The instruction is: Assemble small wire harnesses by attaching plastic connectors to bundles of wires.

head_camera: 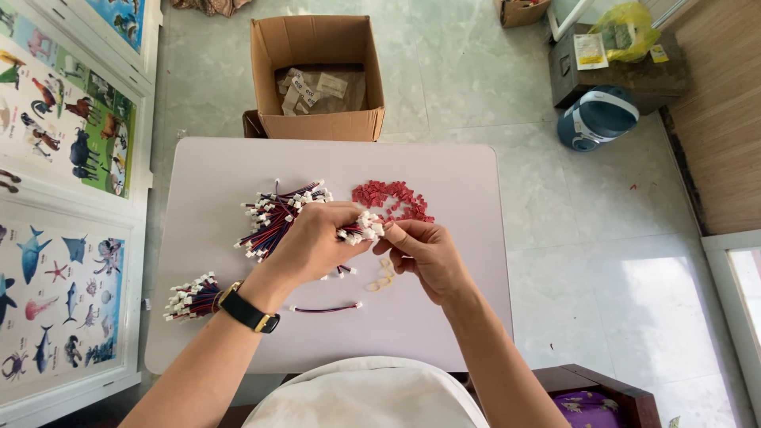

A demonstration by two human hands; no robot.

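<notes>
My left hand (313, 242), with a black wristwatch, grips a bundle of red-and-blue wires (363, 227) with white connector ends pointing right. My right hand (424, 252) meets those white ends with pinched fingertips; what it holds, if anything, is too small to tell. Behind the hands lies a pile of small red connector pieces (394, 198). A larger heap of the same wires (273, 215) lies to the left on the white table (460, 317). Another tied wire bundle (190, 297) sits near my left wrist. A single loose wire (325, 307) lies in front.
Pale rubber bands (380, 277) lie under my right hand. An open cardboard box (317, 79) stands on the tiled floor behind the table. A blue-and-white appliance (596, 119) and a dark chest (618, 71) are at the right. Animal posters (55, 119) lean at the left.
</notes>
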